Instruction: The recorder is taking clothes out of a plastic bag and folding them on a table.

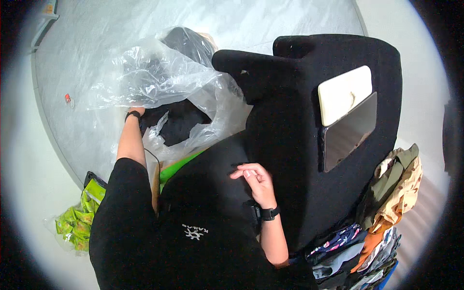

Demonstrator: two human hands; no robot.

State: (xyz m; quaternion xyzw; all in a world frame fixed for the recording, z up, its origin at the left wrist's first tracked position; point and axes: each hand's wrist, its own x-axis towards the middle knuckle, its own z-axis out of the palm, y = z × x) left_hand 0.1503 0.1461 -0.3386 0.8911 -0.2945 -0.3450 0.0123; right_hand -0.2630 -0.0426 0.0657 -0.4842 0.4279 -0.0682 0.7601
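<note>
A large clear plastic bag lies crumpled over dark fabric at the left centre. My left hand reaches to the bag's near left edge. Plastic covers its fingers, so I cannot see whether they grip anything. In front of my body my right hand hovers with loosely bent fingers, some apart, and nothing visible in them. It is close to the black upholstered seat. Beside my left arm, a bright green surface and a brown cardboard edge show below the bag.
On the seat's right side lie a cream rectangular case and a dark-screened tablet. Folded clothes are piled at the lower right. Green packets in clear wrap sit at the lower left. A small red item is on the floor.
</note>
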